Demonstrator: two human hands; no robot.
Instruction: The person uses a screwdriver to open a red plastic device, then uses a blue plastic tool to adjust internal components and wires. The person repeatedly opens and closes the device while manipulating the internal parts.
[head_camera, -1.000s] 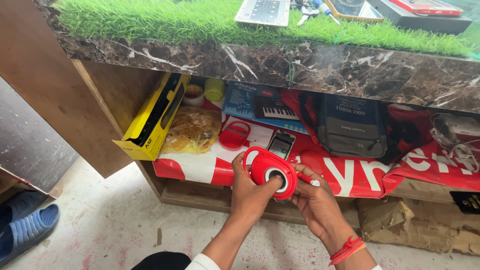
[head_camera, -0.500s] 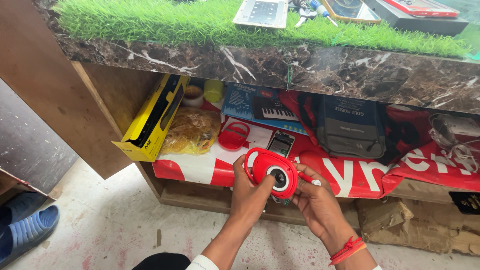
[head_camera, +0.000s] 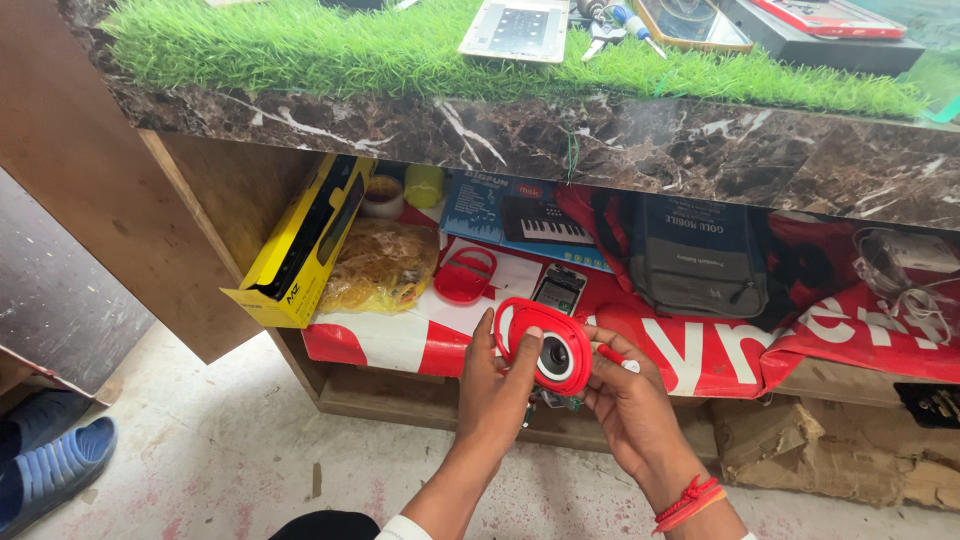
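Beyond the left hand (head_camera: 492, 395) lie a yellow box (head_camera: 300, 245) and a bag of rubber bands (head_camera: 380, 265); that hand's fingers curl round the red oval speaker (head_camera: 545, 345), its round grille facing the camera, long axis tilted; right hand (head_camera: 630, 405) pinches its other edge beside a phone (head_camera: 558, 288).

Shelf under marble-patterned counter edge (head_camera: 620, 150) holds a yellow box (head_camera: 300, 240), bagged rubber bands (head_camera: 380, 265), grey backpack (head_camera: 695, 255), toy-keyboard carton (head_camera: 520, 210). Artificial grass (head_camera: 330, 45) tops the counter. Blue sandals (head_camera: 50, 470) on floor.
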